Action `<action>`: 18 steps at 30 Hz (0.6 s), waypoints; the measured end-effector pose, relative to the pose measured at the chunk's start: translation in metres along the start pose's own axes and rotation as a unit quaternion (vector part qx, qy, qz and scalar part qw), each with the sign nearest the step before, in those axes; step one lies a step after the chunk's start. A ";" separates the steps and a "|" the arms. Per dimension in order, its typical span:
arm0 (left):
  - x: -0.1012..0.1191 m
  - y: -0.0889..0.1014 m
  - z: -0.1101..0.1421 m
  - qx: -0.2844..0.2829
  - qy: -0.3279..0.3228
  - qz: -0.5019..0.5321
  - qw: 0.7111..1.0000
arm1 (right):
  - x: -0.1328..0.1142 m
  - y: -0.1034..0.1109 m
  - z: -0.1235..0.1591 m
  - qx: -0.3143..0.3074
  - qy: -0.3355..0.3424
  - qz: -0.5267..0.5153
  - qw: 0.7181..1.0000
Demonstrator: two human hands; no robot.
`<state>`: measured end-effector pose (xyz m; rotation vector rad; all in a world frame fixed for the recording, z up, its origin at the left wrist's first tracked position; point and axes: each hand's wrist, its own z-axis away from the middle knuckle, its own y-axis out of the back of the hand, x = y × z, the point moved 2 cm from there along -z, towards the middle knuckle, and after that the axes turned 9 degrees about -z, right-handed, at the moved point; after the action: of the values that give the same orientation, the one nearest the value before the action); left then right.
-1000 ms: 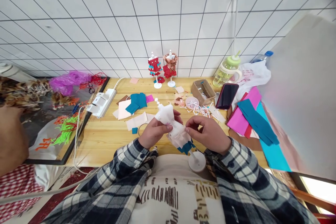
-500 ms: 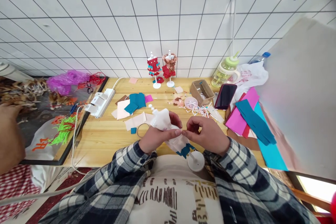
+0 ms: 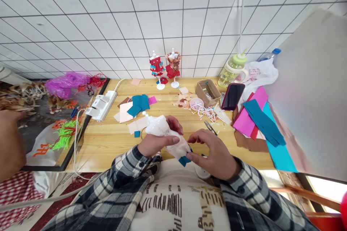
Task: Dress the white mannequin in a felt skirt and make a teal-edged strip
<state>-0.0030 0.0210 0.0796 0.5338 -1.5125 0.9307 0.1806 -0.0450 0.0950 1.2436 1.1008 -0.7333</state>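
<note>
A small white dress-form mannequin [image 3: 156,125] lies tilted in my left hand [image 3: 155,145], whose fingers wrap round its middle. Pale pink crepe paper [image 3: 177,149] covers its lower part, edged at the hem with teal paper [image 3: 184,161]. My right hand [image 3: 218,155] is beside that hem, thumb and forefinger apart, the thumb tip at the teal edge. Part of the mannequin's round base [image 3: 202,171] shows below my right hand. Thread snips [image 3: 210,127] lie on the table just beyond my right fingers.
Two dressed mannequins [image 3: 157,68] stand by the wall. Paper scraps [image 3: 139,104], a cardboard box [image 3: 208,92], white bits, a phone [image 3: 233,96] and a bottle [image 3: 232,70] lie about the wooden table. Coloured sheets [image 3: 264,122] are at right, a power strip [image 3: 101,105] at left. Another person's arm [image 3: 12,144] reaches in.
My right fingers have come away from the pinch at the mannequin's middle and moved down to the teal hem, opening. The mannequin has shifted slightly left with my left hand; the snips are now visible.
</note>
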 end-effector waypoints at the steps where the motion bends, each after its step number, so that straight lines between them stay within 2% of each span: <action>1: 0.000 -0.001 0.000 -0.004 -0.002 0.006 1.000 | 0.001 -0.001 -0.001 -0.002 -0.006 0.001 1.000; 8: 0.001 -0.001 -0.002 -0.015 0.001 0.018 1.000 | 0.009 -0.001 -0.006 -0.025 -0.036 0.001 0.999; 13: -0.006 0.000 -0.002 -0.028 0.043 -0.070 0.996 | 0.017 0.000 -0.016 -0.015 -0.023 0.045 0.999; 16: -0.010 -0.001 -0.002 0.010 0.060 -0.077 0.995 | 0.026 0.002 -0.022 -0.014 -0.022 0.043 0.999; 18: -0.011 0.000 -0.003 0.049 0.056 -0.038 0.997 | 0.033 0.003 -0.021 0.010 -0.035 -0.007 0.999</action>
<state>0.0008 0.0218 0.0691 0.5965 -1.3430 0.9642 0.1892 -0.0197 0.0663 1.2186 1.0493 -0.7945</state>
